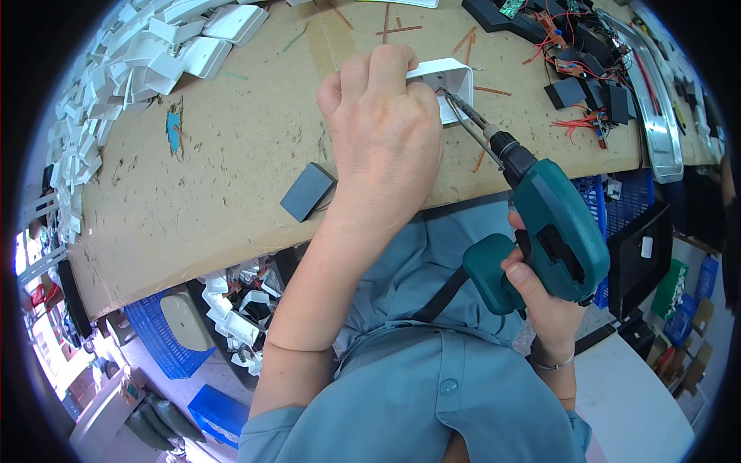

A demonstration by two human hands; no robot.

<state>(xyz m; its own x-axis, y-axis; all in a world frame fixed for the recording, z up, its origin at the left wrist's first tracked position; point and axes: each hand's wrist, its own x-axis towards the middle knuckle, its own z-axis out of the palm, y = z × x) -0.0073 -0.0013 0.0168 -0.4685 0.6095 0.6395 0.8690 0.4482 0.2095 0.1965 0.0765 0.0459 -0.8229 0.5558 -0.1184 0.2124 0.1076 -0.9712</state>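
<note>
Blue-grey cloth of a buttoned shirt (386, 378) is seen closest, and above it a green soldering gun (559, 231) is held by the right hand (546, 297), whose fingers are wrapped around the handle. Its thin metal tip is pointed up and leftward into a white box (457, 75) at the near middle part of the brown table (231, 154). The box's left side is covered by the left hand (390, 116); the fingers are bent, but their tips are hidden, so whether the box itself or something inside it is pinched cannot be told. Near the left wrist, a dark grey block (307, 191) is laid by the table's edge. Copper-coloured strips (400, 30) are scattered beyond the box. White cases (177, 46) are heaped at the far left, and black boxes (567, 92) are jumbled with red wires (575, 123) at the right.
</note>
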